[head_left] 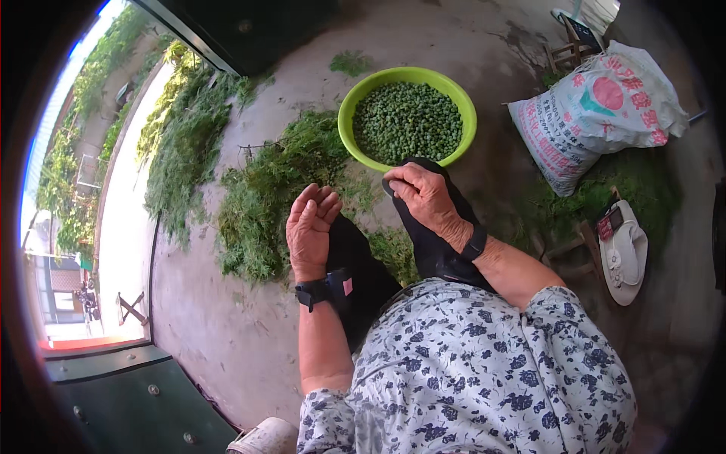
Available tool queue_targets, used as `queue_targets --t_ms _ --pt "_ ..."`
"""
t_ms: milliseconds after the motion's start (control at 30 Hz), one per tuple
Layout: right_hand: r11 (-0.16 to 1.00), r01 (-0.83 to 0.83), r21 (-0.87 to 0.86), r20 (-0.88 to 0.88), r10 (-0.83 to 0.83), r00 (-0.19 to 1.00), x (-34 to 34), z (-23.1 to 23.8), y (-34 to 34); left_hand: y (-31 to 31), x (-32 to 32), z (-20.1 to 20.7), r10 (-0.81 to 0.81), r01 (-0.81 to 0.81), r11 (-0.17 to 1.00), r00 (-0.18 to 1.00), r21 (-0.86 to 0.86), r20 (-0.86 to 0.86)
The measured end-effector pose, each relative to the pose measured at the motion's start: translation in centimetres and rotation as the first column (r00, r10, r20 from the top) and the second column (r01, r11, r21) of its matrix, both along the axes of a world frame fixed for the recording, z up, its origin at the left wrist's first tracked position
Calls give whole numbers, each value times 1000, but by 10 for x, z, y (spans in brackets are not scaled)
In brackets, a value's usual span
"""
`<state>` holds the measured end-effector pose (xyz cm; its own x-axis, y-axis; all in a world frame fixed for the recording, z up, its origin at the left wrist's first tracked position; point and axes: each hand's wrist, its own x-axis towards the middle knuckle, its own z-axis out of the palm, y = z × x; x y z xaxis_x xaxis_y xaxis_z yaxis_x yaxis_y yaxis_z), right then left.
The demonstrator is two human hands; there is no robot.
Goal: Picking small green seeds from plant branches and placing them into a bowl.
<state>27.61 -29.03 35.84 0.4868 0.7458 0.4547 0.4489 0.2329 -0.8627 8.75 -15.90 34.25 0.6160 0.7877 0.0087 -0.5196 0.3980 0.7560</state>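
- Black, a band circles the wrist of the right hand, which is over the right knee of the dark trousers; its fingers are drawn close together, and whether they grip the small grey piece showing at their tips cannot be told.
- Palm up, the left hand has its fingers half curled, with nothing seen in it.
- Of the 2 hands, the right is nearer the yellow-green bowl: the bowl lies just ahead of its knuckles, but ahead and to the right of the left hand.
- Round, the bowl shows no long axis; small green berries fill it.
- Leafy sprigs lie left of the bowl, their heap slanting from its rim down past the left hand's outer side.
- White and printed, a sack stands right of the bowl, well apart from either hand.
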Motion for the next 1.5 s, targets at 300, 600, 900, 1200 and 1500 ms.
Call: queue_targets --t_ms 300,600,900,1200,1500 --pt "985 -163 -56 79 168 983 -28 -11 22 -5 -29 1 14 -16 1000 996 23 87" --pt "945 -302 -124 154 319 935 -42 -23 45 -9 -38 2 98 -95 995 992 -31 80" --pt "931 -335 -147 196 359 912 -36 -30 44 1 -65 -3 136 -136 991 990 2 46" --pt "962 -253 -106 361 274 892 -1 -21 30 7 -92 -4 229 -229 973 973 20 22" --pt "969 -186 -163 477 243 845 11 -23 23 12 -107 -11 230 -234 972 967 20 109"
